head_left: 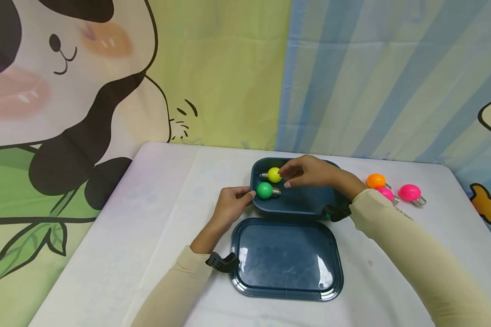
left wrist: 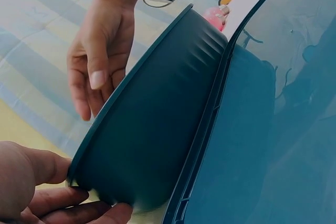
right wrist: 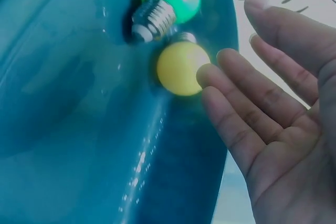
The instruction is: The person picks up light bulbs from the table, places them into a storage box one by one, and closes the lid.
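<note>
A dark blue plastic container (head_left: pixel 303 200) stands on the table with a green light bulb (head_left: pixel 264 190) and a yellow light bulb (head_left: pixel 274 175) lying at its left end. My left hand (head_left: pixel 232 204) grips the container's left end, thumb at the rim and fingers against the outer wall (left wrist: pixel 142 114) in the left wrist view. Over the container, my right hand (head_left: pixel 311 171) is held with its fingers loosely extended and nothing grasped. In the right wrist view, its fingertips (right wrist: pixel 209 80) are right by the yellow bulb (right wrist: pixel 182 69); whether they touch it I cannot tell.
A dark blue lid (head_left: pixel 286 259) lies flat in front of the container. To the right, on the white table (head_left: pixel 384 272), are an orange bulb (head_left: pixel 375 180) and two pink bulbs, one (head_left: pixel 410 193) farther right and one partly behind my right sleeve. A printed curtain (head_left: pixel 229 81) hangs behind.
</note>
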Tool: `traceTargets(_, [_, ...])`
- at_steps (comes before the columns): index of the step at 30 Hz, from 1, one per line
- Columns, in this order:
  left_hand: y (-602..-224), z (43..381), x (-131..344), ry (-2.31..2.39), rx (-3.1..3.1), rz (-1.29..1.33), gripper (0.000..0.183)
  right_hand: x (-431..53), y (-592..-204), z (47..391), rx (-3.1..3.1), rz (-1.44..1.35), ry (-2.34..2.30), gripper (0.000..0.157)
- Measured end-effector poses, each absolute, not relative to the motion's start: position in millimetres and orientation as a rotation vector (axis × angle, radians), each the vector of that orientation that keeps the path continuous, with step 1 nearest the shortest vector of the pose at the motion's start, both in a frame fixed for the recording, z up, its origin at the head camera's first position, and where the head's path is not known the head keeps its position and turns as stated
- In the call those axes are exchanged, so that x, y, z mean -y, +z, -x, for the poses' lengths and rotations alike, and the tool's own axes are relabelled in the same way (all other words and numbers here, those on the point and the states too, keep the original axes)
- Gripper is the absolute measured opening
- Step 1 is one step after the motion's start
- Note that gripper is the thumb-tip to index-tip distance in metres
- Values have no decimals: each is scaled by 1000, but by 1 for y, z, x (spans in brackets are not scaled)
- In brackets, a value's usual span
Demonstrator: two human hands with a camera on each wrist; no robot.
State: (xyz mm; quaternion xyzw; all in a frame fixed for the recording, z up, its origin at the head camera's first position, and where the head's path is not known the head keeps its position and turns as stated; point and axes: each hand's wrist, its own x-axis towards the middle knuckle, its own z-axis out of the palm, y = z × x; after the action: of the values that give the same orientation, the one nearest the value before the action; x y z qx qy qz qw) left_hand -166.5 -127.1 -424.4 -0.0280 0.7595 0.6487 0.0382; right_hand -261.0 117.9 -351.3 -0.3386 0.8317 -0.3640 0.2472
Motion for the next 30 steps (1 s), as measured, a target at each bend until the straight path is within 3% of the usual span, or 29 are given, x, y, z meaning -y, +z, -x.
traceTargets(30, [-425, 168, 129, 2018, -2307, 98, 36, -187, -353, 254, -2320, 752, -1167, 50])
